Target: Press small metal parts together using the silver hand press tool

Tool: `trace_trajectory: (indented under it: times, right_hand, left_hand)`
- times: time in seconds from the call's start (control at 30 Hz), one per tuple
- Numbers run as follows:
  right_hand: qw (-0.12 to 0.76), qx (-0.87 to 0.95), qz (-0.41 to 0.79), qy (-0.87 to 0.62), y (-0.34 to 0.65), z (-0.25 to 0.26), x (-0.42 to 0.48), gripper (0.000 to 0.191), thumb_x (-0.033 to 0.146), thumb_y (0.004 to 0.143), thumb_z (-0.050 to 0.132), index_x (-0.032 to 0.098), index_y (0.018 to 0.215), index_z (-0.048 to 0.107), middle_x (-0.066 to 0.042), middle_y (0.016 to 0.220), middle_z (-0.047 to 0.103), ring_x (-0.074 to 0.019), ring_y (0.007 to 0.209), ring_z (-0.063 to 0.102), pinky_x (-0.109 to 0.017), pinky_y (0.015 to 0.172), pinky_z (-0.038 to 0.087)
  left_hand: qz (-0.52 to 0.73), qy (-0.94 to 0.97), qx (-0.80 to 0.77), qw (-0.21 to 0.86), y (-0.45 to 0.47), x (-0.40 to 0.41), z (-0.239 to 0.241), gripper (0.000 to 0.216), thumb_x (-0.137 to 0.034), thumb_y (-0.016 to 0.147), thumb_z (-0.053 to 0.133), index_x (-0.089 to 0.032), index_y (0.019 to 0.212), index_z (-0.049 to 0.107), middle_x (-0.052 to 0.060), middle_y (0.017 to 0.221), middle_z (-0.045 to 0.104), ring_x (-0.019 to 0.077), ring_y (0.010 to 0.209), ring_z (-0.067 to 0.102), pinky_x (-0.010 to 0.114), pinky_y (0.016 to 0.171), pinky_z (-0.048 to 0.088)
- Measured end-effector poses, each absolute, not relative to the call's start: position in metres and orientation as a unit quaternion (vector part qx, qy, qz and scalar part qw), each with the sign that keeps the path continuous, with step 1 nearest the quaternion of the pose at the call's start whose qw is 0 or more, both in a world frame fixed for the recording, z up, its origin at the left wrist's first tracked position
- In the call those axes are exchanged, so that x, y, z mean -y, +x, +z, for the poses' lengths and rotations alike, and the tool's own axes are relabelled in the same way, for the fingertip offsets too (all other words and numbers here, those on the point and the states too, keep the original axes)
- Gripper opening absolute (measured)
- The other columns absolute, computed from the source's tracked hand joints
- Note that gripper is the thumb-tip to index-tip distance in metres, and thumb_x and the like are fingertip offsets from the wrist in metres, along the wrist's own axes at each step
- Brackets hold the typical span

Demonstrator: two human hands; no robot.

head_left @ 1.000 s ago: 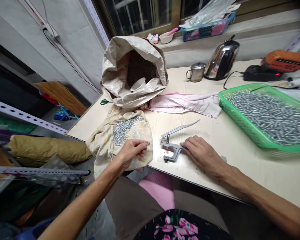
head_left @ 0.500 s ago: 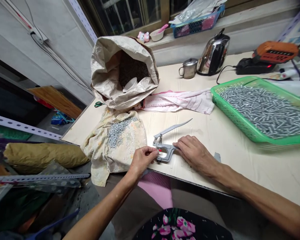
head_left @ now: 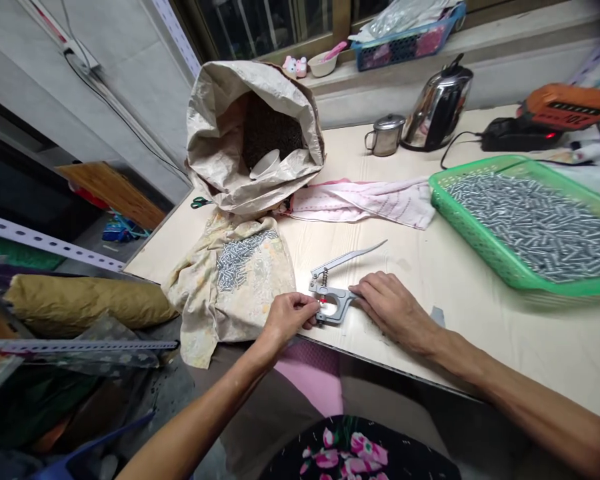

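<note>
A grey metal press plier lies near the table's front edge, its long handle raised and pointing right. My left hand is pinched at the plier's jaw, fingertips together on something too small to name. My right hand lies on the plier's lower handle, fingers curled over it, pressing it to the table. Just left of the plier is a patterned cloth with a pile of small metal pins on it.
A crumpled paper sack with dark contents and a white cup stands behind the cloth. A green basket full of metal pins sits at right. A kettle, a steel mug, pink cloth and an orange device lie farther back.
My left hand has left the cloth with the pins and moved right to the plier's jaw, where it now pinches. My right hand has stayed on the handle.
</note>
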State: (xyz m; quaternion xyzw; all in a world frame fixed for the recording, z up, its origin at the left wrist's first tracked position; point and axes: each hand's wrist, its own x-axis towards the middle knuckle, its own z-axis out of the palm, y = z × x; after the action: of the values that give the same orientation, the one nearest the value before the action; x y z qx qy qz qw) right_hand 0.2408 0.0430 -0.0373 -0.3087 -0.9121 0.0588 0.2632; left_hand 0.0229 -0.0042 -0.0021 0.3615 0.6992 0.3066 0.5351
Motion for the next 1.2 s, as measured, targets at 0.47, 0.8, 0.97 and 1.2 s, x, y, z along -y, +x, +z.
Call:
trace_trajectory:
  times: [0.47,0.8,0.97,1.2]
  right_hand:
    - [0.246,0.91,0.026,-0.332,0.241,-0.038,-0.041,0.026,0.022,0.101,0.039,0.012,0.089,0.06,-0.008,0.083,0.056,-0.0209,0.08,0.047,-0.034,0.071,0.034]
    - [0.268,0.91,0.009,-0.317,0.243,-0.046,-0.041,0.015,0.015,0.098,0.046,0.013,0.095,0.061,-0.007,0.085,0.056,-0.0208,0.08,0.043,-0.034,0.072,0.032]
    - [0.289,0.907,-0.021,-0.305,0.243,-0.045,-0.039,0.014,0.012,0.097,0.046,0.013,0.094,0.06,-0.007,0.085,0.056,-0.0212,0.081,0.042,-0.035,0.073,0.033]
    - [0.274,0.912,0.002,-0.304,0.243,-0.052,-0.042,0.018,0.013,0.099,0.042,0.015,0.089,0.057,-0.006,0.084,0.054,-0.0206,0.081,0.043,-0.035,0.072,0.031]
  left_hand:
    - [0.301,0.348,-0.699,0.547,0.03,0.008,-0.007,0.02,-0.029,0.078,0.069,-0.01,0.082,0.065,0.0,0.046,0.06,0.009,0.04,0.054,0.017,0.044,0.044]
    - [0.228,0.328,-0.731,0.552,0.036,0.0,0.01,0.012,-0.02,0.083,0.068,-0.011,0.079,0.061,0.005,0.051,0.066,0.011,0.042,0.06,0.018,0.048,0.051]
    - [0.211,0.325,-0.727,0.567,0.036,-0.001,0.018,0.013,-0.019,0.083,0.07,-0.011,0.078,0.06,0.005,0.052,0.066,0.0118,0.045,0.063,0.019,0.051,0.053]
    - [0.211,0.339,-0.718,0.57,0.035,-0.002,0.016,0.024,-0.028,0.077,0.077,-0.012,0.076,0.059,0.003,0.051,0.065,0.0136,0.047,0.065,0.021,0.053,0.054]
